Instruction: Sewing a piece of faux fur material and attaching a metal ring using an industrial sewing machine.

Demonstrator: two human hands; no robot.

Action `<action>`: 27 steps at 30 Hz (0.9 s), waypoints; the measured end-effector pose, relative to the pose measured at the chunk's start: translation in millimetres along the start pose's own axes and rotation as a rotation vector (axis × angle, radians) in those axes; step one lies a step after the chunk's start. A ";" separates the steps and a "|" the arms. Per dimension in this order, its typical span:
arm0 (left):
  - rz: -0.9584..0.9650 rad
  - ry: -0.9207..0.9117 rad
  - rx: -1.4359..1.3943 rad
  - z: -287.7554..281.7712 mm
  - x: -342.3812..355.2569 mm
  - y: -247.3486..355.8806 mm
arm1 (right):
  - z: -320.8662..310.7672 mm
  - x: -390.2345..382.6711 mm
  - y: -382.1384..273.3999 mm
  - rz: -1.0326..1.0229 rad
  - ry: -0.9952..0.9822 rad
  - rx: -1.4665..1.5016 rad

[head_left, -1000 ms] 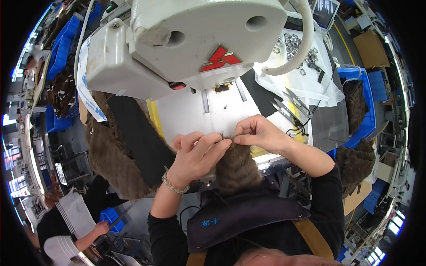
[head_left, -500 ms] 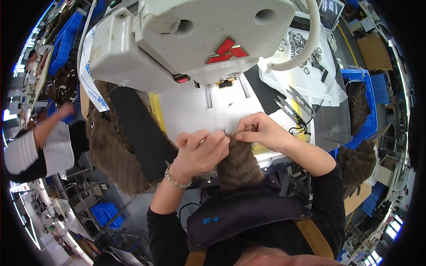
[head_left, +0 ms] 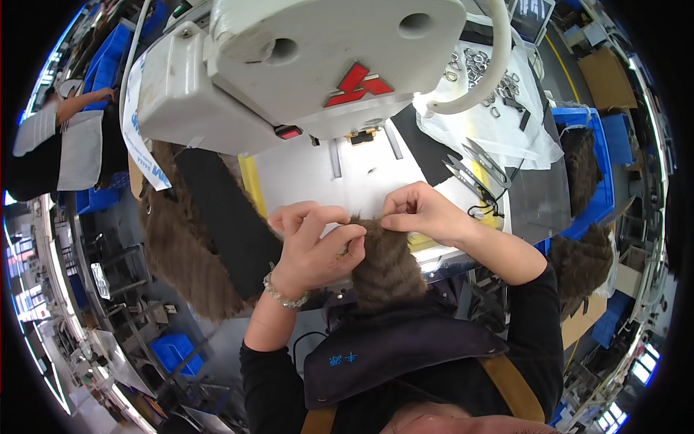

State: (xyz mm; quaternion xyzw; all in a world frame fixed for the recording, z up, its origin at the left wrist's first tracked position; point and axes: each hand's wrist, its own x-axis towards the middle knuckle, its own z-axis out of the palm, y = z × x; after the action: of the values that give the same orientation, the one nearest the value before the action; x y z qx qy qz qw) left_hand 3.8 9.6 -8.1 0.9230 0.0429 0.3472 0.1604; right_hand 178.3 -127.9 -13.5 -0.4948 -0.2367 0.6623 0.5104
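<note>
A narrow piece of brown fur (head_left: pixel 389 269) hangs over the near edge of the white work surface, its lower end at my lap. My right hand (head_left: pixel 426 215) pinches its upper right corner between thumb and forefinger. At the upper left corner is my left hand (head_left: pixel 312 244), a beaded bracelet on its wrist. Its thumb and fingertips come together on the fur's edge, with a gap showing inside the curled fingers. Just beyond both hands stands the pale sewing machine head (head_left: pixel 318 69), its red emblem facing me.
A larger brown fur piece (head_left: pixel 181 253) with a black strip (head_left: pixel 217 210) lies at the left. Two thread snips (head_left: pixel 473 173) rest right of the machine. Farther back, metal rings (head_left: pixel 484 72) lie on white plastic. A blue bin (head_left: pixel 596 166) with fur stands right; a co-worker (head_left: pixel 76 137) is far left.
My left hand's fingers have loosened and spread a little at the fur's edge, while the right keeps its pinch. At the far left the co-worker has moved away, with an arm reaching out.
</note>
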 end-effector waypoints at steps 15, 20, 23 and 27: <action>-0.117 -0.265 -0.413 -3.7 10.3 -9.0 | -7.1 3.6 5.8 0.006 -0.090 -0.035; -0.141 -0.320 -1.533 -34.6 10.1 -25.3 | -7.6 1.2 4.7 -0.019 -0.099 -0.046; -0.076 -0.331 -1.638 -31.3 9.4 -37.6 | -8.7 4.3 8.9 -0.064 -0.108 -0.068; -0.309 -0.306 -0.691 -18.6 23.4 -5.8 | -8.3 4.2 7.6 -0.074 -0.114 -0.037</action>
State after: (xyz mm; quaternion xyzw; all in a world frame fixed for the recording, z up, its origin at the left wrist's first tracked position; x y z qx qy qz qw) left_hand 9.5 24.5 17.8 0.8386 0.0376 0.1716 0.5157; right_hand 182.5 -128.5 -24.7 -0.4567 -0.2956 0.6657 0.5108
